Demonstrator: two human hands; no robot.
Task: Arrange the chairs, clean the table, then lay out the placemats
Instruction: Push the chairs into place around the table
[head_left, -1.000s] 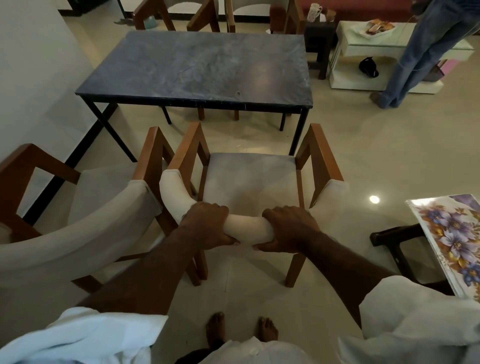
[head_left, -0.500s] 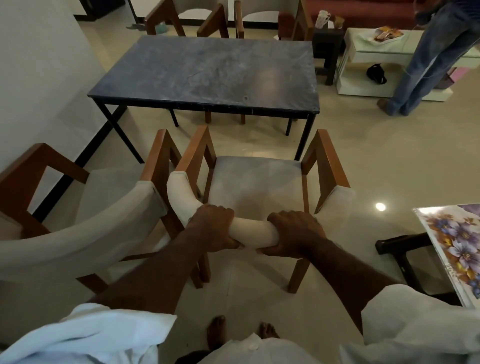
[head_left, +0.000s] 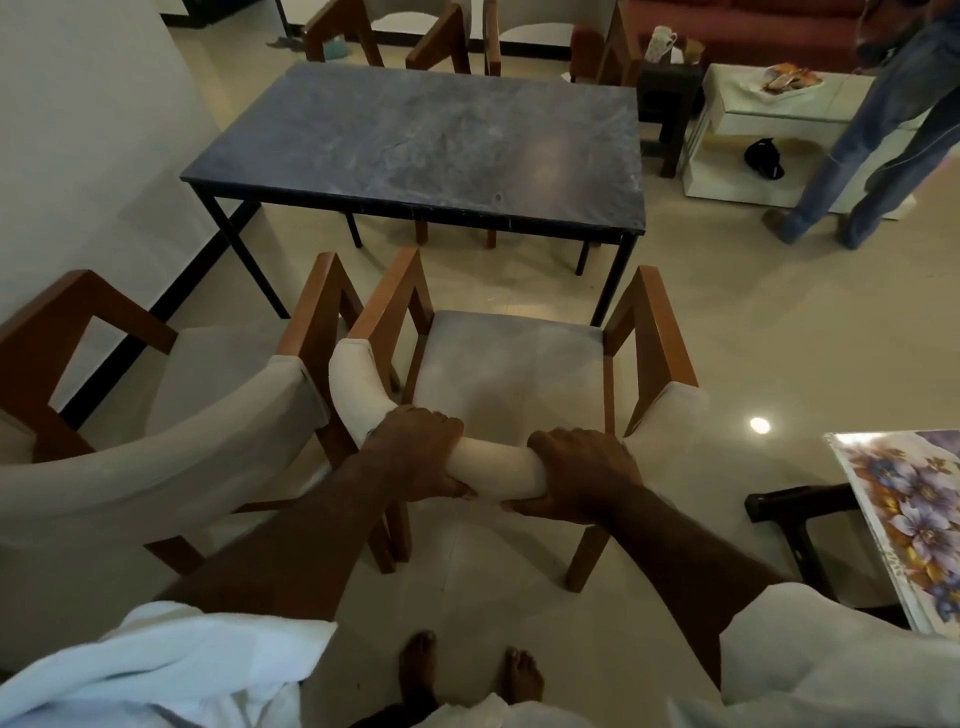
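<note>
A wooden armchair (head_left: 511, 364) with a pale cushioned seat stands in front of me, facing the dark stone-topped table (head_left: 431, 140). My left hand (head_left: 421, 452) and my right hand (head_left: 582, 475) both grip its padded curved backrest, side by side. The chair's front edge sits just short of the table's near right corner. A second matching chair (head_left: 171, 405) stands close on its left, armrests almost touching. A floral placemat (head_left: 914, 525) lies at the right edge on a dark stand.
Two more chairs (head_left: 415, 41) are tucked at the table's far side. A wall runs along the left. A white low table (head_left: 769, 130) and a dark side table with a mug stand at the back right, where a person in jeans (head_left: 872, 135) stands. My bare feet show below.
The held chair and I have moved forward toward the table; the table looks nearer and lower in view. Both hands keep their grip on the backrest.
</note>
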